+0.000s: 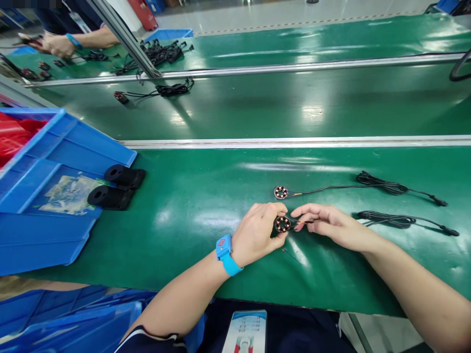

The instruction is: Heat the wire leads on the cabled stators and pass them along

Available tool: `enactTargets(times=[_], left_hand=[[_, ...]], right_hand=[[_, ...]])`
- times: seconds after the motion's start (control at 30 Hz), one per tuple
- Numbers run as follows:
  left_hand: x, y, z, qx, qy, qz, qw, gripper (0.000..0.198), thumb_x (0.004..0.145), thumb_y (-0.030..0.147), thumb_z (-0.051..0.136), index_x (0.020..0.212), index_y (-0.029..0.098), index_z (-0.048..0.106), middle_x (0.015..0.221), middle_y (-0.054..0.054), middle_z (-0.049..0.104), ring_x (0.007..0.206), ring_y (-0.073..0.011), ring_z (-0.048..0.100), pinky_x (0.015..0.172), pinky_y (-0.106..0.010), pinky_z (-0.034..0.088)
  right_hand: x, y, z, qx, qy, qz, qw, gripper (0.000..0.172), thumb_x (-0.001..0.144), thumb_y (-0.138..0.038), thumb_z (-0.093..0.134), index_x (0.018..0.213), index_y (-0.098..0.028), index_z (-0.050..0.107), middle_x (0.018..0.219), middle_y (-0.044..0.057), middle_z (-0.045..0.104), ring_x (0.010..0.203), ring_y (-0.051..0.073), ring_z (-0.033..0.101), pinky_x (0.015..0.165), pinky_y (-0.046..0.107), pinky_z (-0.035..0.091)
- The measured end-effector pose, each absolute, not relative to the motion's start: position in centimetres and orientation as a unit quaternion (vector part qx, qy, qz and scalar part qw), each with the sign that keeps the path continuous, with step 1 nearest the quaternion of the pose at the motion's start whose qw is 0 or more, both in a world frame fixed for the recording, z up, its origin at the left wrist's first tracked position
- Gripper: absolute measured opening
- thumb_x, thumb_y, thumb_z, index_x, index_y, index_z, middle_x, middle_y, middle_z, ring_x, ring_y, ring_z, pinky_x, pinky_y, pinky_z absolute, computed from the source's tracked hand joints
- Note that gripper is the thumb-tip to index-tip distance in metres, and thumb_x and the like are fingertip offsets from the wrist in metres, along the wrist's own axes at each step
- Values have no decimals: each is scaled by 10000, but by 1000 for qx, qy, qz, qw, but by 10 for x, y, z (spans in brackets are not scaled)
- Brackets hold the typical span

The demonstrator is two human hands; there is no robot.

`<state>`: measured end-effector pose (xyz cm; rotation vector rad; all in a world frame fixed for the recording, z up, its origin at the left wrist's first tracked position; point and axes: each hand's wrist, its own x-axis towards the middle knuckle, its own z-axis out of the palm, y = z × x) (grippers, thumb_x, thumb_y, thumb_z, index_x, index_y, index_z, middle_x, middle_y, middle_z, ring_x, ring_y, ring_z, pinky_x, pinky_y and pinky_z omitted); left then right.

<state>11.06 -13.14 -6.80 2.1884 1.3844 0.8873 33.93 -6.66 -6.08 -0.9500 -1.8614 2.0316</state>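
On the green table (176,255), my left hand (259,229), with a blue wrist strap, grips a round black part with copper coils (282,224) between thumb and fingers. Just to its right, my right hand (327,223) pinches the thin wires (302,222) coming out of that part. The part's bundled black cable (390,219) lies beyond my right hand. A second coil part (280,192) rests above my hands, its wire running right to another bundled cable (386,185). A tiny piece with a thin wire (284,250) lies below my left hand.
At left stands a blue bin (40,235) holding red material, with two black brackets (112,196) beside it. Behind a white rail (294,143) runs a green belt with a coil part and cable (174,89). Across it, a person's hands (61,45) work near piled cables (162,53).
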Motion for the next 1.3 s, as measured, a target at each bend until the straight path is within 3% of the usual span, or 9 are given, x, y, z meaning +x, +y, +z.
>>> enactTargets(times=[0.13, 0.27, 0.37, 0.6, 0.67, 0.8, 0.93, 1.17, 1.3], left_hand=[[107, -129, -67, 773, 511, 318, 201, 477, 753, 92, 706, 1127, 219, 439, 1021, -7, 650, 929, -202, 632, 842, -338, 483], [105, -130, -66, 769, 520, 311, 206, 495, 750, 101, 727, 1134, 221, 439, 1032, -6, 656, 934, -211, 617, 843, -344, 486], [104, -131, -66, 773, 518, 306, 203, 502, 744, 99, 735, 1135, 222, 443, 1032, -9, 656, 943, -220, 611, 847, -351, 489], [103, -130, -67, 767, 525, 299, 215, 487, 751, 104, 706, 1138, 227, 437, 1021, -6, 665, 935, -228, 619, 835, -363, 485], [104, -129, -67, 765, 528, 293, 224, 504, 738, 109, 716, 1136, 229, 432, 1008, -2, 672, 928, -231, 626, 830, -368, 477], [105, -128, -66, 766, 528, 271, 248, 494, 742, 146, 725, 1126, 229, 427, 1011, -10, 679, 945, -244, 639, 825, -387, 453], [108, -126, -68, 771, 519, 241, 280, 524, 728, 152, 762, 1120, 236, 426, 1018, 2, 683, 971, -250, 636, 833, -400, 432], [110, -126, -71, 785, 503, 208, 296, 550, 726, 137, 797, 1144, 240, 455, 1011, 9, 677, 996, -235, 632, 854, -389, 431], [106, -126, -69, 791, 491, 207, 300, 618, 737, 198, 837, 1216, 250, 450, 1047, 1, 677, 1022, -237, 630, 883, -394, 446]], right_hand=[[368, -60, -43, -355, -794, 486, 83, 424, 942, -416, 554, 1345, -286, 558, 1314, 54, 615, 1201, 238, 582, 1015, 395, 477], [421, -48, -28, -415, -877, 236, 52, 444, 932, -495, 553, 1341, -321, 569, 1326, 35, 612, 1201, 272, 579, 989, 431, 488], [468, -47, -33, -476, -867, 147, -20, 472, 921, -498, 542, 1333, -271, 582, 1264, 80, 650, 1125, 304, 621, 918, 465, 507], [518, -77, -49, -534, -837, 121, 9, 268, 921, -427, 529, 1108, -250, 604, 1109, 86, 680, 1009, 261, 648, 868, 392, 507], [519, -85, -50, -536, -835, 124, 26, 115, 877, -362, 557, 924, -260, 529, 1018, 85, 664, 939, 252, 641, 809, 378, 497], [523, -99, -52, -562, -817, 122, 41, 201, 846, -282, 502, 751, -261, 326, 1021, 96, 659, 915, 262, 633, 738, 385, 471], [532, -110, -49, -562, -819, 103, 53, 206, 874, -360, 505, 729, -275, 387, 896, 86, 649, 829, 270, 617, 717, 406, 467], [563, -126, -43, -596, -794, 120, 21, 301, 840, -617, 588, 893, -325, 636, 1175, 96, 641, 997, 308, 639, 835, 465, 498], [550, -126, -33, -645, -759, 77, 45, 433, 813, -736, 541, 947, -338, 649, 1285, 70, 615, 716, 234, 647, 648, 423, 523]])
